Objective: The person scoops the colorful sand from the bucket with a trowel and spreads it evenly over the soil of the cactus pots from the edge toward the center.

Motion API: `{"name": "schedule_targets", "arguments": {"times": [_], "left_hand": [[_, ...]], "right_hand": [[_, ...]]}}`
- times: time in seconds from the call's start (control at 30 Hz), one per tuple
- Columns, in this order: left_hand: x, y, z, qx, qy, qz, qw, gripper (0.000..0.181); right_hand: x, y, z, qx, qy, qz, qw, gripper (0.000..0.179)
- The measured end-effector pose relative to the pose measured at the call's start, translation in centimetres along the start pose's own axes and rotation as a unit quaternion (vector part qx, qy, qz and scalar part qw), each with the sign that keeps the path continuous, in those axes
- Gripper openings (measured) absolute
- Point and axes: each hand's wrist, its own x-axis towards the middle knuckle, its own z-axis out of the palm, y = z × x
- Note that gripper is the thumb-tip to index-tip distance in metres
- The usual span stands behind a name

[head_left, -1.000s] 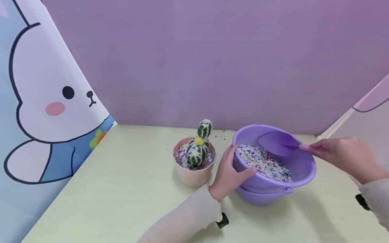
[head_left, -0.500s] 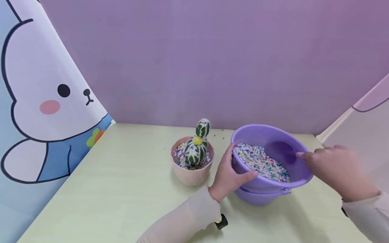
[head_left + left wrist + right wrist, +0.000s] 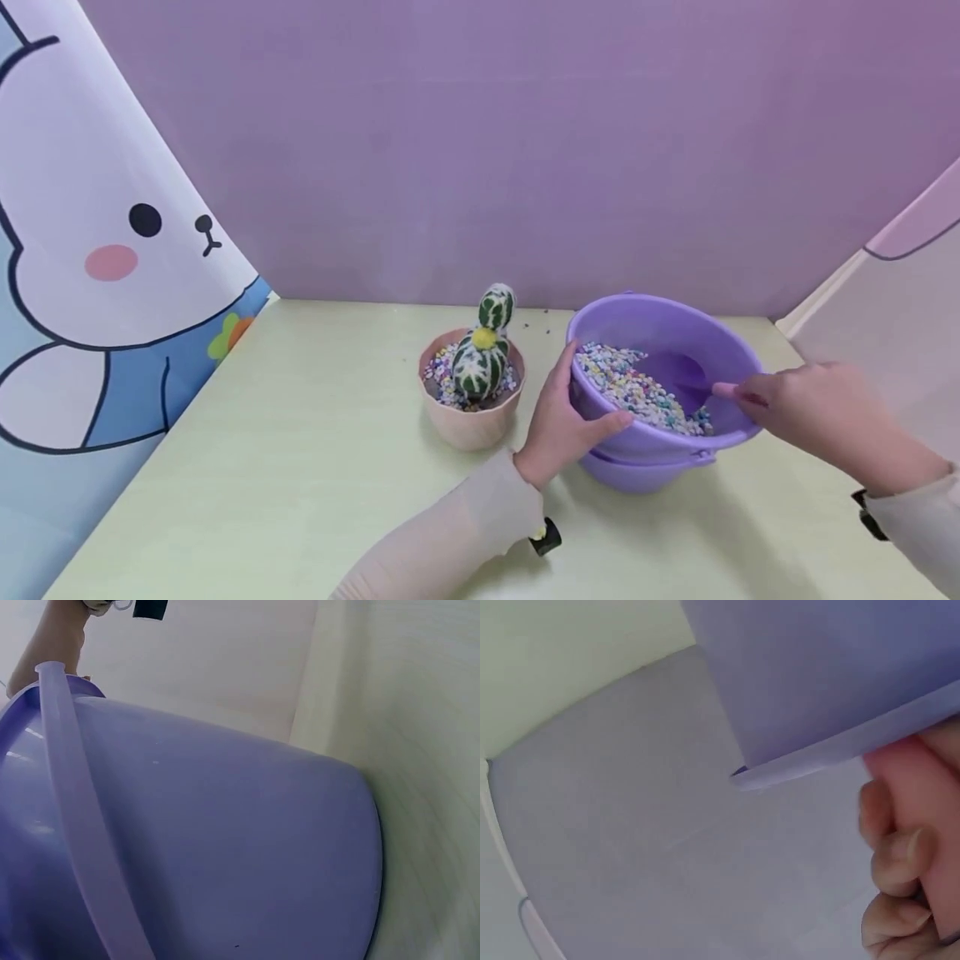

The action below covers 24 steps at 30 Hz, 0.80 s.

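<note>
Two grips: left hand [image 3: 558,429], bucket rim [image 3: 671,441]; right hand [image 3: 817,415], scoop [image 3: 681,375].

The bucket [image 3: 652,446] looks smooth, faintly shiny plastic to me; granules [image 3: 615,375] inside it look rough, the pot [image 3: 468,429] beside it matt.
</note>
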Motion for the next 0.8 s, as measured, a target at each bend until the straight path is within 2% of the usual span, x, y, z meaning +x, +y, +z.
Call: {"name": "schedule_targets", "arguments": {"times": [0.1,0.23,0.33,0.43,0.53,0.6,0.67,0.7,0.8], "left_hand": [[0.0,0.0,0.0,0.006,0.003,-0.005,1.0000,0.103],[0.0,0.0,0.0,0.009,0.006,-0.004,0.9999,0.102],[-0.1,0.0,0.1,0.009,0.005,-0.006,0.9999,0.102],[-0.1,0.0,0.2,0.014,0.004,-0.012,0.9998,0.102],[-0.2,0.1,0.1,0.017,0.003,-0.015,0.9997,0.102],[-0.2,0.2,0.0,0.018,0.004,-0.015,0.9997,0.102],[-0.2,0.2,-0.1,0.022,0.004,-0.018,0.9996,0.102],[-0.2,0.2,-0.1,0.024,0.004,-0.020,0.9995,0.102],[-0.3,0.2,-0.2,0.031,0.000,-0.027,0.9991,0.102]], "right_hand": [[-0.5,0.2,-0.1,0.035,0.006,0.009,0.9993,0.076],[-0.5,0.4,-0.4,0.087,-0.041,0.072,0.9928,0.045],[-0.3,0.4,-0.6,0.128,-0.090,0.131,0.9790,0.025],[-0.3,0.4,-0.8,0.173,-0.140,0.200,0.9542,0.020],[-0.1,0.5,-1.1,0.214,-0.186,0.274,0.9189,0.027],[0.1,0.6,-1.3,0.231,-0.213,0.314,0.8957,0.033],[0.2,0.8,-1.4,0.244,-0.235,0.342,0.8766,0.038],[0.2,0.9,-1.4,0.249,-0.243,0.351,0.8693,0.040],[0.2,1.1,-1.4,0.256,-0.257,0.369,0.8555,0.045]]}}
